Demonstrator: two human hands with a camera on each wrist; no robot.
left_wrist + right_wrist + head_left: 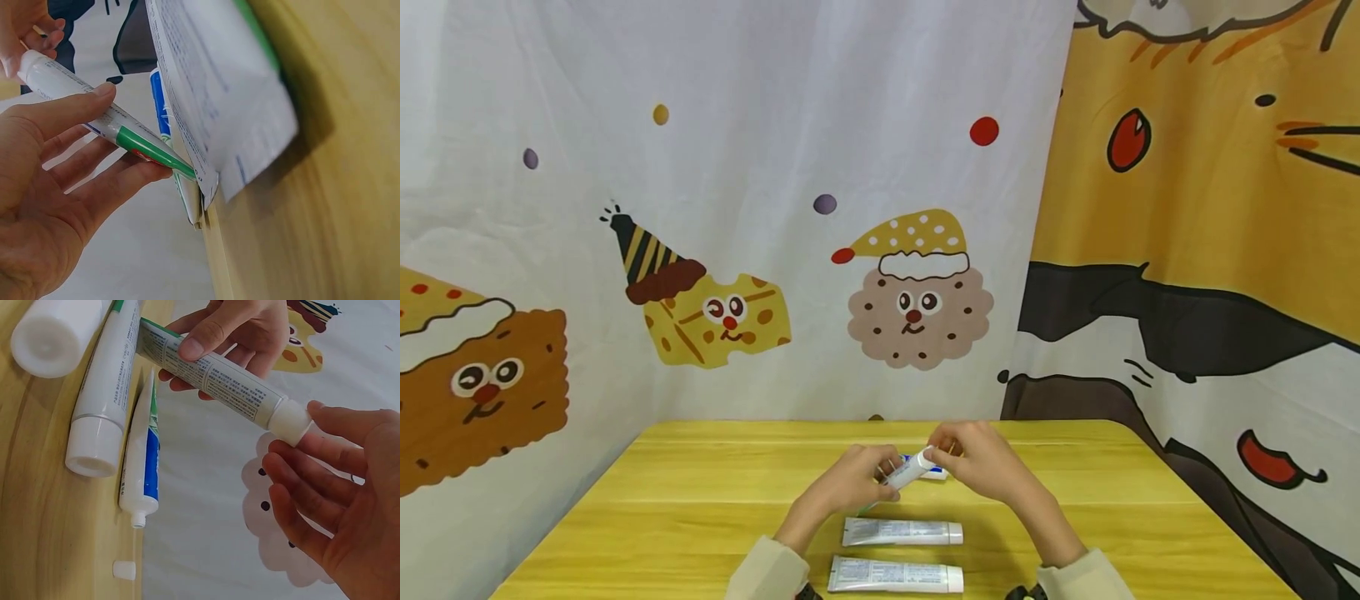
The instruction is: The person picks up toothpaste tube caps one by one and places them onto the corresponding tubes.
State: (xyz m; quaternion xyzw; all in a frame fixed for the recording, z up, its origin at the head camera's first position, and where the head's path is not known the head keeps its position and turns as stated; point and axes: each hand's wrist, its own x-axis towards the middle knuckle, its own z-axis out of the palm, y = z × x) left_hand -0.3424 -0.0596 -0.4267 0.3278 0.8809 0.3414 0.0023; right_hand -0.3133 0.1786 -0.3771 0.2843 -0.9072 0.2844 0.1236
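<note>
A white toothpaste tube with a green end (150, 145) is held up over the table at a slant. My left hand (859, 478) grips its body, thumb on the printed side and fingers beneath. At the other end my right hand (979, 458) pinches the white screw cap (290, 423) between thumb and forefinger, the other fingers loosely bent. The cap sits on the tube. Behind the hands lies a blue, green and white toothpaste tube (142, 464) with its nozzle bare. A loose white cap (124, 570) stands on the table near that nozzle.
Two more capped tubes lie in front of the hands, a middle tube (902, 532) and a nearest tube (895, 575), caps to the right. They rest on a yellow wood-grain table (700, 500). A cartoon-printed curtain (775, 125) hangs behind it.
</note>
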